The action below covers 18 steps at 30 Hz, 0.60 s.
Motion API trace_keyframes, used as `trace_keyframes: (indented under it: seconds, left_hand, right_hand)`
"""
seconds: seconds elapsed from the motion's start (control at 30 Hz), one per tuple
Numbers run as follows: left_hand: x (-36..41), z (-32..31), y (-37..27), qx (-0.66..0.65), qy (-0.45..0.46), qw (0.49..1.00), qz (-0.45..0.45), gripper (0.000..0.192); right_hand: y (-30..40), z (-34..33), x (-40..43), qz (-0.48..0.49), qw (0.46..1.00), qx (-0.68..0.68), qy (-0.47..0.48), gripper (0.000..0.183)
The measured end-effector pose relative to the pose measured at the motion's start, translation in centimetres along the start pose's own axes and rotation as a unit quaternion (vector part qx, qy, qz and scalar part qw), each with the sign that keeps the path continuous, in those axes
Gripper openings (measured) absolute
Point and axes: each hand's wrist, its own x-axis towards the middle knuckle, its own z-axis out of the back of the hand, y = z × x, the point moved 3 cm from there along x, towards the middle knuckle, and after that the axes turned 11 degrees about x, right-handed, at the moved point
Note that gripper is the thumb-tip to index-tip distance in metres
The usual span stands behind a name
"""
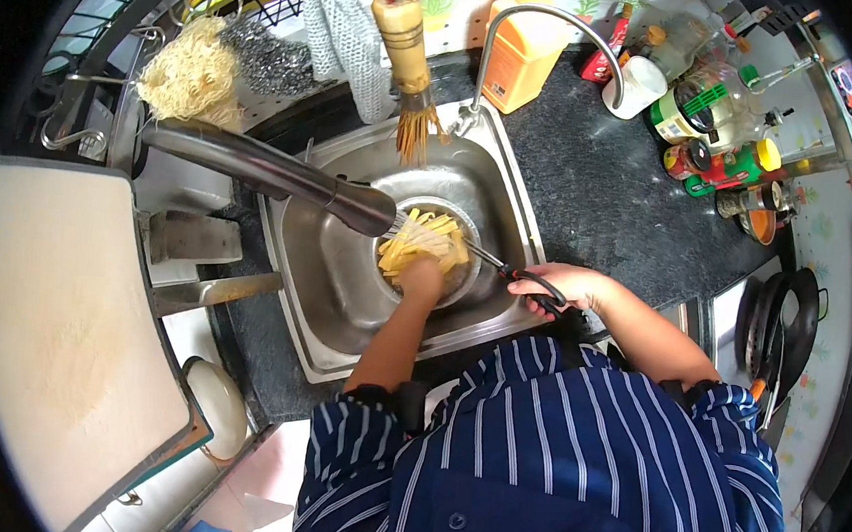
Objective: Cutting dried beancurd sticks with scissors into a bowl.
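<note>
Yellow strips of food [428,236] lie in a round metal bowl [473,270] in the stainless steel sink [327,288]. Water runs over them from a dark pull-out faucet head [359,208]. My left hand [422,277] reaches into the bowl among the strips; its fingers are hidden, so its grip cannot be made out. My right hand [563,288] holds black-handled scissors [537,286] beside the bowl, with the metal blades pointing at the strips. Whether the blades are apart is unclear.
A cutting board [68,335] and a cleaver blade [217,291] are at the left. A bamboo brush [406,47], a knitted cloth [346,42] and scrubbers [193,71] hang above the sink. Behind stand an orange pump bottle [525,56] and a thin curved tap [484,53]; jars [686,159] line the right counter.
</note>
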Motion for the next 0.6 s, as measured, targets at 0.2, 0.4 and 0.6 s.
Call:
trace_keyframes:
  seconds: [0.2,0.4,0.6]
  left_hand:
    - [-0.4,0.6,3.7,-0.375,0.234,0.891,0.101,0.017]
    - [-4.5,4.8,2.0,-0.608,0.207,0.735,0.22,0.015]
    - [-5.6,5.4,0.6,-0.744,0.243,0.607,0.137,0.015]
  right_hand:
    - [-0.7,-0.2,2.2,-0.031,0.999,-0.043,0.0,0.042]
    - [-0.6,-1.6,3.5,-0.051,0.995,-0.088,0.002,0.047]
    - [0.3,-2.9,3.8,-0.027,0.988,-0.145,0.035,0.057]
